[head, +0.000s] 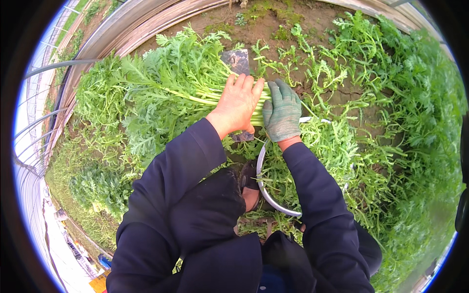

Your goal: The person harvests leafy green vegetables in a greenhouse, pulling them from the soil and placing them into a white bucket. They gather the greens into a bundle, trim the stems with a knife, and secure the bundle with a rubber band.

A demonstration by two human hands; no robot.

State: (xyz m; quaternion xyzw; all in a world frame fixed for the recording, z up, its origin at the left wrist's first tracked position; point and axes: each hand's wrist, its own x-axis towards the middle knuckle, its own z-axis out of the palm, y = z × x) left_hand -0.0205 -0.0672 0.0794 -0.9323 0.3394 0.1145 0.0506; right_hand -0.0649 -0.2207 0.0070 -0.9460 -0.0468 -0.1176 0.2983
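Observation:
A large bunch of leafy greens with lobed leaves (172,73) lies crosswise before me, its leaves to the left and its pale stems to the right. My left hand (239,104), bare, is laid over the stems with its fingers spread. Just to its right, my right hand (284,110) wears a green-grey glove and cups the stem ends, fingers bent over them. Beneath the stems is a dark flat sheet (236,61) whose edges show above and below the bunch. A round basin with a pale rim (269,197), holding loose greens (326,146), stands under and beside my right forearm.
Growing greens (414,110) fill the right side. More cut greens (100,95) are heaped at the left, with another leafy pile (102,186) lower down. Bare soil (256,29) shows at the top, along a folded plastic sheet wall (146,22). Curved metal tubes (62,65) stand at the left.

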